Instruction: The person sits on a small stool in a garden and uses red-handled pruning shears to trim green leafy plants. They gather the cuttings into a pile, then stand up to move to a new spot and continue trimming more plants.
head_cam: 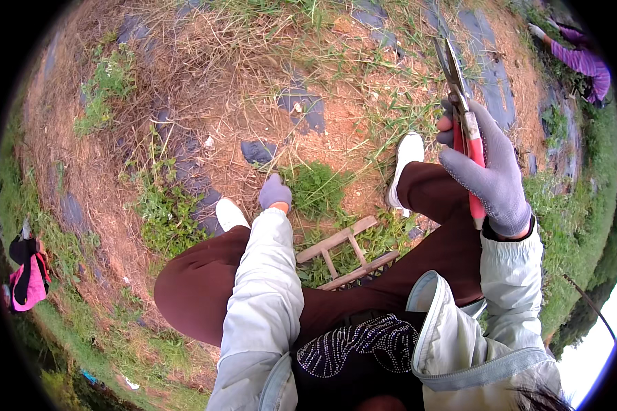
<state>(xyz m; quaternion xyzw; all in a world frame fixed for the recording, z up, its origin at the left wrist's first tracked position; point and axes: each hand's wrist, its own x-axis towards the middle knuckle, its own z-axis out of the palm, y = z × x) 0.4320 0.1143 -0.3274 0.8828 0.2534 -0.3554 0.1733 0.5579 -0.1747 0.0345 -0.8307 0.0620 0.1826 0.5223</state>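
Note:
My right hand (493, 169), in a grey knit glove, is raised at the right around a pair of garden shears (470, 128) with worn red handles. The shears' metal blades point up and away from me, slightly parted. Low between my white shoes, my gloved left hand (275, 192) reaches to the ground beside a feathery green plant (316, 189). Thin stems pass close to its fingertips, but whether they are gripped cannot be told. Just ahead of that hand lies a scrap of black plastic film (258, 152).
A ladder-like wooden frame (323, 247) lies between my legs over leafy weeds. Dry straw (200, 67) and torn mulch film (306, 105) cover reddish soil. Leafy weeds (169, 216) grow at left. One person (583, 59) works at far upper right, another (28, 277) at far left.

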